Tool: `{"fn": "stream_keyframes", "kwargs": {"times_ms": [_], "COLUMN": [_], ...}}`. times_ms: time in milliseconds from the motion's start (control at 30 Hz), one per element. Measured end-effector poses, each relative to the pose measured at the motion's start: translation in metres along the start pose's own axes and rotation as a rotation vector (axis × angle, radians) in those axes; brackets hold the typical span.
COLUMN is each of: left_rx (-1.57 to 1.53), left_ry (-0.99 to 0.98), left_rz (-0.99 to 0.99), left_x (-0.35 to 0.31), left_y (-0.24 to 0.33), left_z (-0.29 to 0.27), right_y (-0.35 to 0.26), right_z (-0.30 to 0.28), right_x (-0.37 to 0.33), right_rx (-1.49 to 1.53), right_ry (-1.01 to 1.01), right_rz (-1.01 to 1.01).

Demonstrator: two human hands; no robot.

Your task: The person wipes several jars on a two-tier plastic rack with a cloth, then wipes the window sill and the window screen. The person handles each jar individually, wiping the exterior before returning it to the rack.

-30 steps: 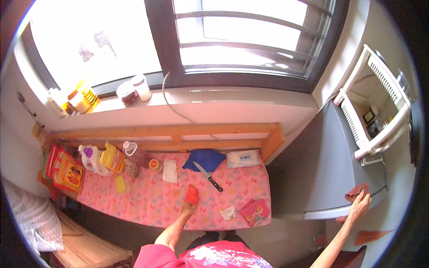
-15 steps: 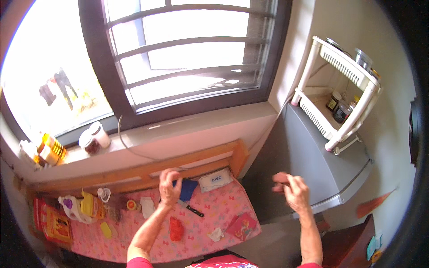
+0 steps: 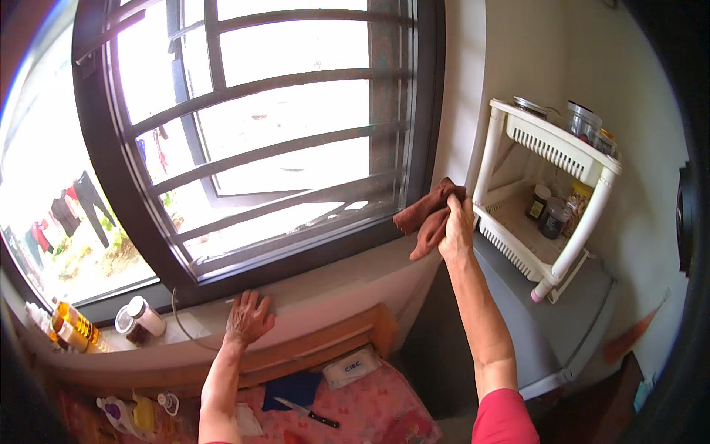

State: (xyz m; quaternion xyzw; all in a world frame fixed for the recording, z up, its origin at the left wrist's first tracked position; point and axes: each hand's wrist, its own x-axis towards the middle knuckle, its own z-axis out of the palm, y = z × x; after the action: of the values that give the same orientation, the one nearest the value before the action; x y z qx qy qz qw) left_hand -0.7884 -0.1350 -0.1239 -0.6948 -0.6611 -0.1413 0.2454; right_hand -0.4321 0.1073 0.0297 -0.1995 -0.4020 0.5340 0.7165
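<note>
My right hand [image 3: 458,226] is raised by the right end of the barred window [image 3: 296,148], gripping a brown cloth [image 3: 425,216] that hangs in loose folds to the left of my fingers. Dark window frame lies just behind the cloth; whether the two touch I cannot tell. My left hand [image 3: 250,318] rests on the window sill [image 3: 310,285] with its fingers spread and nothing in them. A thin grey cable [image 3: 180,322] loops over the sill to the left of that hand.
Jars [image 3: 146,316] and yellow bottles [image 3: 80,325] stand on the sill's left end. Below, a kitchen knife [image 3: 318,419] lies on the pink table cover [image 3: 370,403] beside a blue cloth [image 3: 292,390]. At right, a white plastic rack [image 3: 518,251] with jars stands on a grey fridge [image 3: 510,303].
My right hand has lifted the brown cloth up and left to the window, where it hangs more unfolded. My left hand has come down onto the sill. The view has tilted up.
</note>
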Motion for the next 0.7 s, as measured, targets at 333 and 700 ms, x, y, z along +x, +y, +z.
{"fn": "stream_keyframes", "kwargs": {"times_ms": [333,700], "left_rx": [-0.157,-0.251], "left_ry": [-0.073,-0.076], "left_rz": [-0.182,-0.209], "left_x": [0.003,0.004], "left_y": [0.002,0.003], "left_z": [-0.009,-0.002], "right_y": [0.132,0.178], "right_z": [-0.008,-0.055], "right_x": [0.081,-0.018], "right_rx": [-1.192,-1.770], "right_ry": [0.188,-0.152], "right_rz": [-0.820,-0.370]}}
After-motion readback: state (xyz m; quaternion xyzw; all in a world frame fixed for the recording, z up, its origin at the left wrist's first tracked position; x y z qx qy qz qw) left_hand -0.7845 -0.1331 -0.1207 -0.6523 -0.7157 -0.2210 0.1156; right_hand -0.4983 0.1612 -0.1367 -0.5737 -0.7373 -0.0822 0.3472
